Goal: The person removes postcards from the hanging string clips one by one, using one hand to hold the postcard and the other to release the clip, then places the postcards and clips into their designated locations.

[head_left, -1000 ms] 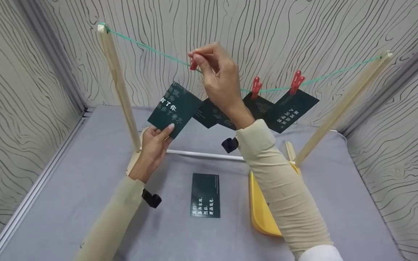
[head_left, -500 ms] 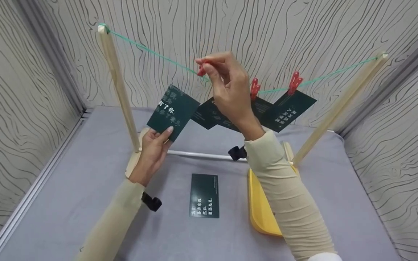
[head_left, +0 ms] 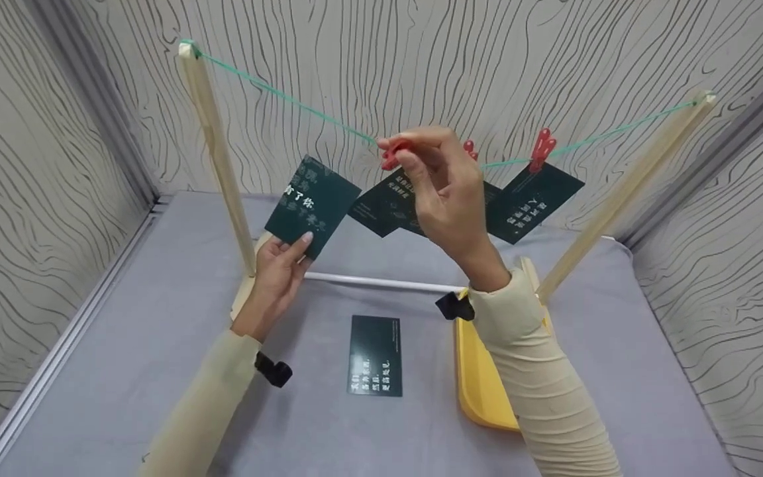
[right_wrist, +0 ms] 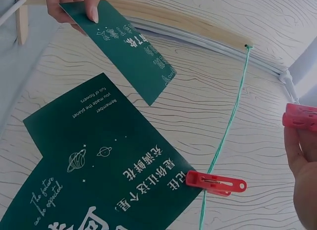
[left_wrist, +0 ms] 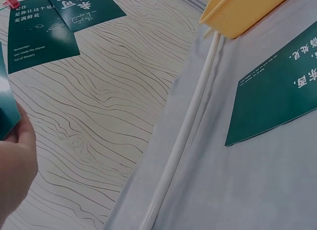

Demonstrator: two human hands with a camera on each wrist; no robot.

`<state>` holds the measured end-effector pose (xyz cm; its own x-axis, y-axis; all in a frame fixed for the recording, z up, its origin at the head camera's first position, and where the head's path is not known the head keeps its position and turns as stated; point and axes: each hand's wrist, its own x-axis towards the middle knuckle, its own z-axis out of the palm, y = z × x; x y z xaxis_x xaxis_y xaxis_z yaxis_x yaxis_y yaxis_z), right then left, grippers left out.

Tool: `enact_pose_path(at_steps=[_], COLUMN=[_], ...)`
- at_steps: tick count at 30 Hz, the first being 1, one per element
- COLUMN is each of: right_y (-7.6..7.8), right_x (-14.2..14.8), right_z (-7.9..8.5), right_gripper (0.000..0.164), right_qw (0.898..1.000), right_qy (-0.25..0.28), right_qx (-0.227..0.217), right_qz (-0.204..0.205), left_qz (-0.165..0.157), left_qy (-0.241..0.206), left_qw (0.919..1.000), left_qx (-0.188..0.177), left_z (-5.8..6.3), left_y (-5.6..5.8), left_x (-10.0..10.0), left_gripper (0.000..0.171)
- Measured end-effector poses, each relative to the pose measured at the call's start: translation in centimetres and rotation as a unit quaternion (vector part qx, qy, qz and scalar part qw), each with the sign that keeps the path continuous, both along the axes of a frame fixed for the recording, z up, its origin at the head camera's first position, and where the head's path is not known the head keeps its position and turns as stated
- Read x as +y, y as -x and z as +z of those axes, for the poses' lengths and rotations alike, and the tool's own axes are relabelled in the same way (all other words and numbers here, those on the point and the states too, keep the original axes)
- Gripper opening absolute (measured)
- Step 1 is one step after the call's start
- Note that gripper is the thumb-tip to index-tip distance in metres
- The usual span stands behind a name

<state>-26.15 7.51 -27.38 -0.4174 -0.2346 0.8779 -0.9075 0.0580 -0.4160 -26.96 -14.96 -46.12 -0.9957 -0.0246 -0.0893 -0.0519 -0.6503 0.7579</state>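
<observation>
My left hand (head_left: 279, 278) grips a dark green printed card (head_left: 318, 209) by its lower edge, thumb on the front, left of the hanging cards. Between thumb and fingers, my right hand (head_left: 451, 199) pinches a red clothespin (right_wrist: 301, 117). In the right wrist view, that clothespin is apart from the green line (right_wrist: 230, 126). Another red clothespin (right_wrist: 215, 183) on the line holds a hanging green card (right_wrist: 109, 156) by its corner. Further right in the head view, a red clothespin (head_left: 542, 151) holds a card (head_left: 536, 202). My right hand partly hides the middle cards.
Wooden posts (head_left: 216, 152) (head_left: 626, 199) hold up the sagging line, with a white rod (head_left: 368, 283) low between them. One green card (head_left: 375, 358) lies on the grey cloth (head_left: 123, 371). A yellow tray (head_left: 484, 384) sits partly under my right forearm.
My right hand has moved right and down beside the line, toward the hanging cards, with the clothespin in its fingers. My left hand and its card have shifted slightly left.
</observation>
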Motion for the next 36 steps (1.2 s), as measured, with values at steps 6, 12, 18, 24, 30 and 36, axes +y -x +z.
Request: enact_pose_path(at_steps=[6,12,18,24,30,36], right_y=[-1.0,-1.7,-2.1,-2.9,-3.3,-4.0], right_x=[1.0,2.1,3.0,3.7,4.1,4.8], right_z=[-0.7,-1.7,-2.6,-3.9,-5.6,-7.2], right_gripper=[0.024,0.023,0.025,0.027,0.031,0.036], right_qw=[1.0,0.999,0.999,0.997,0.994,0.991], right_qy=[0.006,0.019,0.008,0.001,-0.027,-0.034], right_qx=[-0.011,-0.028,-0.048,-0.077,-0.096,-0.114], right_qz=[0.003,-0.003,-0.019,-0.027,-0.031,-0.053], left_qz=[-0.024,-0.066,-0.11,-0.155,-0.209,-0.258], left_qy=[0.001,0.028,0.047,0.041,0.086,0.097], left_qw=[0.9996,0.997,0.9915,0.9841,0.9696,0.9549], left_qx=[0.014,0.029,0.052,0.075,0.095,0.11], left_z=[0.1,0.0,-0.1,-0.4,-0.4,-0.4], left_y=[-0.6,-1.5,-1.8,-2.0,-2.1,-2.1], left_x=[-0.1,-0.1,-0.2,-0.3,-0.6,-0.4], left_gripper=[0.052,0.054,0.058,0.048,0.047,0.044])
